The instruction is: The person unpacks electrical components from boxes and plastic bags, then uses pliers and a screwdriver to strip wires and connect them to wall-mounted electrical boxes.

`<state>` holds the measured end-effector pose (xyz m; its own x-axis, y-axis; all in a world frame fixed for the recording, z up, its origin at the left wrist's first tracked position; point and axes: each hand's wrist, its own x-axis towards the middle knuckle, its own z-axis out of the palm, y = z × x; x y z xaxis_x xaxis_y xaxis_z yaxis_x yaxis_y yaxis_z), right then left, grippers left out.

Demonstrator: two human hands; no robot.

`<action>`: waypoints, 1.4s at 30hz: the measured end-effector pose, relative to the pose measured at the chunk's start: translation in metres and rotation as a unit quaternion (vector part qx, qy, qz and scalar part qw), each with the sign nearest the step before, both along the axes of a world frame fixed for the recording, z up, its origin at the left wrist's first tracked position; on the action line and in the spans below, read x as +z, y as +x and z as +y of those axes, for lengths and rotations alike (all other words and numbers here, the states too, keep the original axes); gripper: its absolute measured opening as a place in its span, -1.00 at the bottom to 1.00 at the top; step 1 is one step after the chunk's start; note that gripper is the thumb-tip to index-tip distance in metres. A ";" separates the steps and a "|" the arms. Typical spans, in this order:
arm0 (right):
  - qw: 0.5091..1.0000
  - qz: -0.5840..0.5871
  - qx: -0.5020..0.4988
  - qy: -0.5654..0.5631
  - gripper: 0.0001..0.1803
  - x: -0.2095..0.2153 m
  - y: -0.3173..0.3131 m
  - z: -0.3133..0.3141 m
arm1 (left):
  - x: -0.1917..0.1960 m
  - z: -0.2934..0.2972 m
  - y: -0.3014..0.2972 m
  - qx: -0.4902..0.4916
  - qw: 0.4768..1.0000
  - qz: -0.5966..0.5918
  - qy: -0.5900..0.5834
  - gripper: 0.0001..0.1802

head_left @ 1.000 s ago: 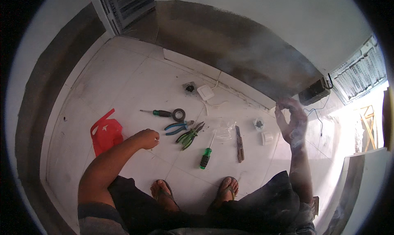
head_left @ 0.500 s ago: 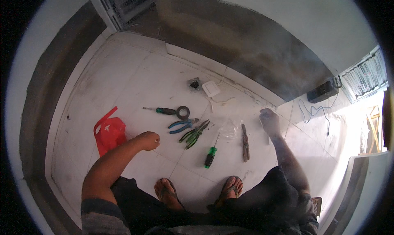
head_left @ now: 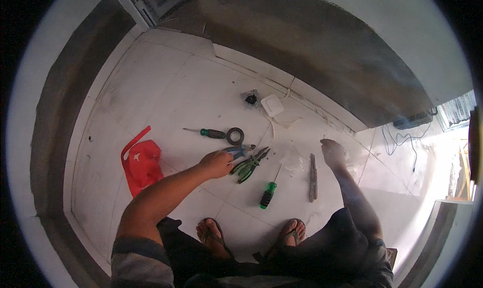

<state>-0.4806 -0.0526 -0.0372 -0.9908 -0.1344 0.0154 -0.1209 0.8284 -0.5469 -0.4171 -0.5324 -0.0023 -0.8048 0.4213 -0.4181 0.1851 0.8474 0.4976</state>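
My left hand [head_left: 217, 165] is at the blue-handled pliers [head_left: 241, 150], its curled fingers over the handle ends, while the jaws lie on the floor. Just beside them are green-handled long-nose pliers [head_left: 248, 166]. My right hand [head_left: 334, 154] hovers low at the right, fingers curled; whatever it may hold is too small to make out. Left of that hand lie a dark, worn bar-shaped tool [head_left: 313, 178], a clear plastic bag [head_left: 293, 161] and a green-and-black screwdriver [head_left: 268, 194]. A second screwdriver [head_left: 213, 133] touches a roll of black tape [head_left: 235, 136].
A red bag [head_left: 143, 162] lies at the left. Farther off, a white square box [head_left: 272, 105] with white cables sits beside a dark hole [head_left: 250, 99] in the tiles. A black case [head_left: 413, 120] and a thin blue cable [head_left: 400, 139] are by the right wall.
My left hand has moved right and slightly up, from open floor to the blue-handled pliers' handles. The whole view has shifted a little. My right hand stays in nearly the same place.
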 end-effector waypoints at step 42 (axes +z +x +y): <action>0.553 0.014 0.550 -0.625 -0.33 0.373 0.135 -0.121 | 0.011 0.007 -0.032 -0.039 0.995 0.001 -0.092 -0.12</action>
<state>-0.3458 -0.1740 0.3354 -0.3166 -0.5230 0.7913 -0.1992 -0.7790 -0.5946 -0.4488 -0.5251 0.0092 -0.7733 0.3995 -0.4923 0.2556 0.9070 0.3347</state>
